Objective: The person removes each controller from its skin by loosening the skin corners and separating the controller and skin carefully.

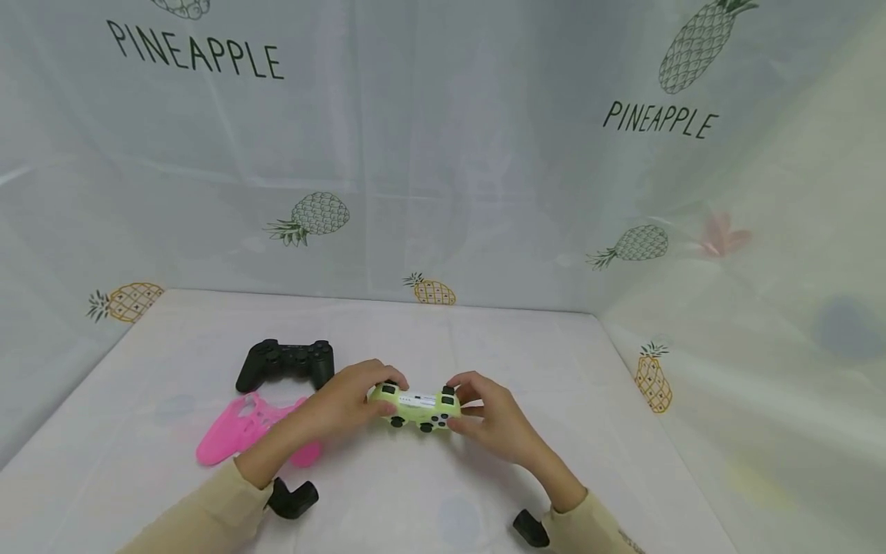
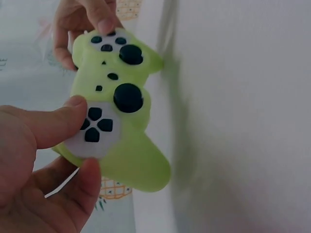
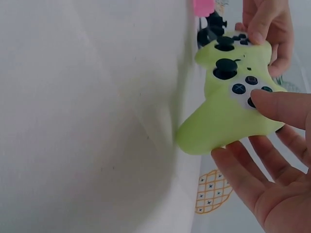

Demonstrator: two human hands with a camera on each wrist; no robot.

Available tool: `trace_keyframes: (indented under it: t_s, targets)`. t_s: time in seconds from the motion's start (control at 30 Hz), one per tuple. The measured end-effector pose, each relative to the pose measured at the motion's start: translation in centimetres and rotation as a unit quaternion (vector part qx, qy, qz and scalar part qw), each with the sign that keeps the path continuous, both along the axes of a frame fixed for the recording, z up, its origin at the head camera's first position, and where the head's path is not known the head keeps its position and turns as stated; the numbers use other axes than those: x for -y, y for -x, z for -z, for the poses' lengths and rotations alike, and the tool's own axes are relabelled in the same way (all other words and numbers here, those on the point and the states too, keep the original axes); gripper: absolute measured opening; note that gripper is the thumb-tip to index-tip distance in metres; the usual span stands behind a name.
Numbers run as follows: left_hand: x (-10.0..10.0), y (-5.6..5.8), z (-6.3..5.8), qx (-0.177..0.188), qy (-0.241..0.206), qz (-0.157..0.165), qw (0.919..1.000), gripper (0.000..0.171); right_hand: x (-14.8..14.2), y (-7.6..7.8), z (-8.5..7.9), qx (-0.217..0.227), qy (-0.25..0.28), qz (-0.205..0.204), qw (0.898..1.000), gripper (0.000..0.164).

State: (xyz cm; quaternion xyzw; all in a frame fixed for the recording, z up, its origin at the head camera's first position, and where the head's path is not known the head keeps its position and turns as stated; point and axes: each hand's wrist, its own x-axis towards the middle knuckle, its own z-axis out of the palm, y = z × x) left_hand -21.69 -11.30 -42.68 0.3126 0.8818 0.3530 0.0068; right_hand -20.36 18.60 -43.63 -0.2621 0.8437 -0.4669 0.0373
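A game controller (image 1: 418,408) in a pale yellow-green cover is held between both hands, just above the table. My left hand (image 1: 356,396) grips one end, its thumb beside the direction buttons in the left wrist view (image 2: 48,160). At the other end my right hand (image 1: 494,419) pinches the controller, thumb over the symbol buttons in the right wrist view (image 3: 277,160). Black thumbsticks (image 2: 128,98) poke through the cover. Left of the hands lies a pink controller cover (image 1: 231,431), partly hidden by the left forearm. Behind it sits a black game controller (image 1: 291,360).
A white cloth covers the table (image 1: 388,492). Behind and beside it hangs a curtain (image 1: 471,154) printed with pineapples. Black wrist-worn pieces (image 1: 294,498) stick out near both sleeves.
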Motion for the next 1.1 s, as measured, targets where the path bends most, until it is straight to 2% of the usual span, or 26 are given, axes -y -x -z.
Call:
trace_keyframes:
  t_s: [0.2,0.33,0.67,0.87,1.1]
  targets:
    - [0.5,0.6,-0.4,0.014,0.025,0.032,0.9991,0.029,0.7,-0.4,0.1,-0.011,-0.008,0.001,1.000,0.053]
    - [0.6,0.7,-0.5,0.031,0.037,0.028,0.9985,0.030,1.0,-0.6,0.1,-0.022,-0.012,0.004,1.000,0.053]
    - [0.6,1.4,-1.0,0.011,0.079,0.041,0.9960,0.030,1.2,-1.0,0.1,-0.022,-0.022,-0.001,1.000,0.052]
    - [0.9,1.5,-1.1,-0.023,0.091,0.048,0.9944,0.031,0.8,-0.6,-0.5,-0.019,-0.049,-0.049,0.997,0.052]
    - [0.7,1.0,-1.6,-0.031,0.119,0.039,0.9916,0.027,0.3,1.4,-1.7,-0.041,-0.063,-0.155,0.985,0.051]
